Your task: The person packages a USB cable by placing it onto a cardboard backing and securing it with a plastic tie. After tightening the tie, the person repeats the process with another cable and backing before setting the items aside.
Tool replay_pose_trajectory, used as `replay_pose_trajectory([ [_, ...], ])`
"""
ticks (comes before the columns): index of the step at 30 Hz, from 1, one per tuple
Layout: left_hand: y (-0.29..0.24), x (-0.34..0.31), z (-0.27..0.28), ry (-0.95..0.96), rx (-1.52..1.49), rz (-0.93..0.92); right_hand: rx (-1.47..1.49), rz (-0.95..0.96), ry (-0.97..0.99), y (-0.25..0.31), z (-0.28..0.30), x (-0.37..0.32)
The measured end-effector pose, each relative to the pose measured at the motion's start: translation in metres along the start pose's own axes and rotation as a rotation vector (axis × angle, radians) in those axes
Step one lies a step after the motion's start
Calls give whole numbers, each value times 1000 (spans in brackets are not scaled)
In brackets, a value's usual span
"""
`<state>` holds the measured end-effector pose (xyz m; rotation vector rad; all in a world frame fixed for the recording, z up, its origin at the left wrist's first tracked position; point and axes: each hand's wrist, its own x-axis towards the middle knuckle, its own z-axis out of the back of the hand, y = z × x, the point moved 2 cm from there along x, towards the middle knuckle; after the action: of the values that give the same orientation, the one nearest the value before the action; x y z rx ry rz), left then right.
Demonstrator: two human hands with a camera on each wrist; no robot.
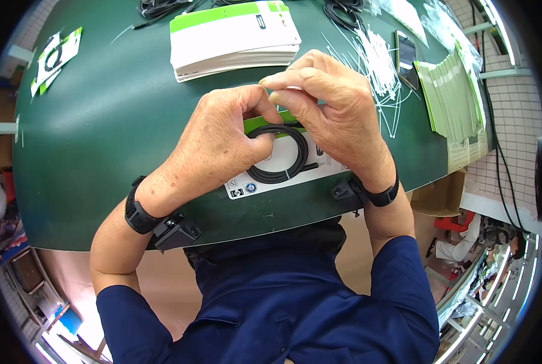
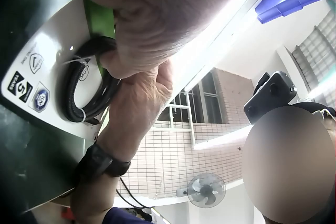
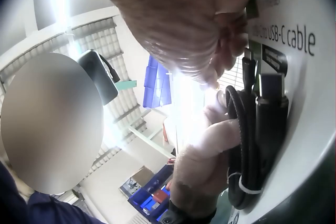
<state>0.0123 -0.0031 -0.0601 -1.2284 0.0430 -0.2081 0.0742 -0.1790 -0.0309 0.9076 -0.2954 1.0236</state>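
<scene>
A coiled black cable (image 1: 304,148) lies on a white and green packaging card (image 1: 240,182); white ties circle the coil in both wrist views. My left hand (image 1: 216,130) grips the coil at its left side, thumb over it and reaching inside the loop. Above the card's green edge, my right hand (image 1: 338,100) has its thumb and index finger brought close together, right at the left fingertips. What those right fingers hold is hidden, so I cannot tell. In the right wrist view the USB-C plug (image 3: 272,90) of the cable lies against the card.
Behind my hands stands a stack of white and green cards (image 1: 234,54). White cable ties (image 1: 377,67), a phone (image 1: 406,57) and green cards (image 1: 450,97) are at the right. Finished-looking cable cards (image 1: 55,60) lie far left; black cables (image 1: 162,7) sit at the back.
</scene>
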Motion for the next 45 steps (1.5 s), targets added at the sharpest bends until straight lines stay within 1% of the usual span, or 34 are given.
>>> replay_pose_trajectory([
  [1,1,1,-1,-22,-33,-25,0,5,6,2,3,1],
  [4,0,2,0,-72,-103,-78,107,-122,75,10,10,-1],
  [5,-3,3,3,-51,-117,-27,105,-119,81,11,15,-1],
  [7,-8,3,6,-4,-145,76,219,-182,181,12,22,-1],
  [8,-7,4,7,-8,-148,74,276,-215,229,12,23,-1],
  [12,-5,6,12,29,-116,-3,372,-210,253,15,23,-2],
  [15,-6,8,18,68,-35,105,401,-176,227,18,24,-3],
  [17,-7,9,17,37,-51,76,411,-157,214,19,27,-1],
  [20,-9,10,16,-18,-84,29,397,-295,257,17,33,-1],
  [23,-11,11,16,41,-169,83,381,-298,210,10,25,-4],
  [24,-9,11,15,39,-173,82,375,-300,186,10,23,-4],
  [25,-7,10,15,26,-128,32,374,-299,190,12,21,-3],
  [27,-5,10,14,-3,-38,-68,462,-480,125,19,17,-4],
  [28,-5,10,15,-7,-41,-69,506,-572,91,20,17,-4],
  [29,-10,10,17,5,-1,-50,503,-571,95,19,17,-4],
  [32,-14,10,19,23,75,-11,423,-381,174,16,15,-5],
  [33,-13,10,18,20,59,-34,422,-381,179,17,16,-4],
  [35,-10,10,16,12,26,-80,440,-392,280,23,17,-1],
  [36,-9,10,15,8,24,-81,449,-397,329,24,18,0],
  [37,-8,10,15,7,17,-75,447,-396,333,23,18,0],
  [40,-6,9,14,3,4,-62,391,-212,396,17,15,-1],
  [41,-7,9,14,-2,14,-78,391,-211,398,17,14,-1],
  [43,-8,9,14,-11,35,-111,429,-248,336,16,13,-3],
  [45,-8,8,15,-8,35,-107,447,-267,307,17,13,-3],
])
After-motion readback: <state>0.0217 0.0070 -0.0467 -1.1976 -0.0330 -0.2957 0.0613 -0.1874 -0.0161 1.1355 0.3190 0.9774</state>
